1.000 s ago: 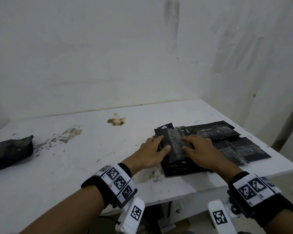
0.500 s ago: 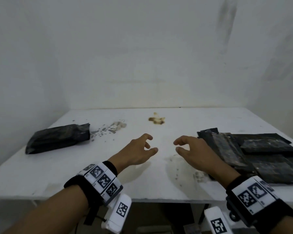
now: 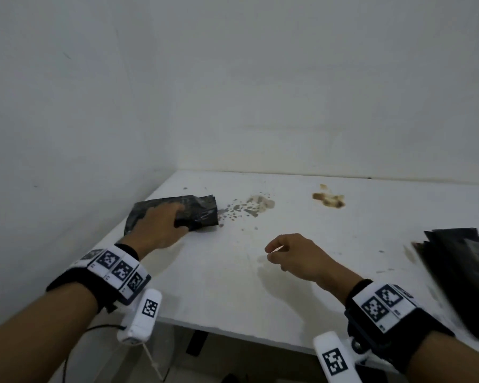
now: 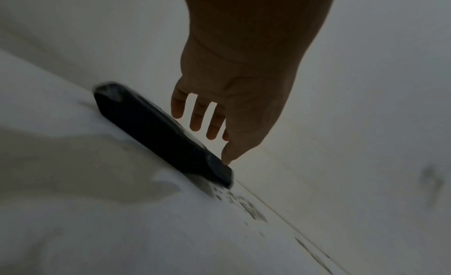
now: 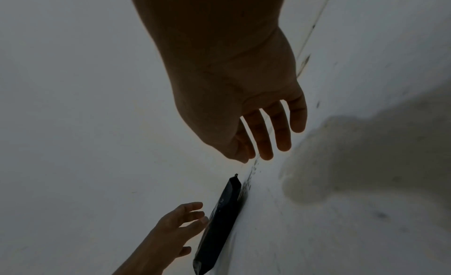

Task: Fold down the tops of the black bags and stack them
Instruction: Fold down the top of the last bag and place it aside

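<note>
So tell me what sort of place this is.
Probably a bare workroom or packing corner: a stained white table pushed into the corner of plain white walls, with only black bags on it.

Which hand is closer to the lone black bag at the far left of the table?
Left. The left hand is right at the black bag, fingers spread over its top. The right hand hovers over bare table, well off to the bag's right, holding nothing.

the left hand (image 3: 157, 227) has reached over to the lone black bag (image 3: 197, 212), fingers spread above it.
</note>
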{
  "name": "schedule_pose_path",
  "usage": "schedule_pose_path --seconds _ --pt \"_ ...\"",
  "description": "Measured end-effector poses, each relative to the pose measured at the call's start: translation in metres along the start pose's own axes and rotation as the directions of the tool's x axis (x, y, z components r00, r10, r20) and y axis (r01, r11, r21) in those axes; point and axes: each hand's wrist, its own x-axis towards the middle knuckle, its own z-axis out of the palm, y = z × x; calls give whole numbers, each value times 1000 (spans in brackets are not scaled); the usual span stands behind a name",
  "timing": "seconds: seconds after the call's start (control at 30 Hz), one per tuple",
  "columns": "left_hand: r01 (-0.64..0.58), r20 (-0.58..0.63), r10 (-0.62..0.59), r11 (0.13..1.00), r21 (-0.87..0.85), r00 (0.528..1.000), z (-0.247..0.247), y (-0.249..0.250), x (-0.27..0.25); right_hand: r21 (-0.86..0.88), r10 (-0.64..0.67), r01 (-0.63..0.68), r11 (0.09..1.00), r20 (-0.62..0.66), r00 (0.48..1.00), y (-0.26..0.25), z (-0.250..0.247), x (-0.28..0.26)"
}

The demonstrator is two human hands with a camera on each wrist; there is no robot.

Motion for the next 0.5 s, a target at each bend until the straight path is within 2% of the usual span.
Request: schedule_pose_path --seconds 0.1,0.23,0.37,0.5 --pt "-8 -30 10 997 81 999 -4 -35 22 90 30 -32 995 30 999 -10 15 23" --pt "-51 58 41 982 184 997 10 -59 42 163 73 -84 983 71 995 -18 35 44" --pt "-19 56 7 976 217 998 19 -56 46 176 77 -93 980 99 992 -22 45 56" --pt "-45 12 44 983 177 999 12 -31 38 233 67 -92 968 113 991 -28 45 60"
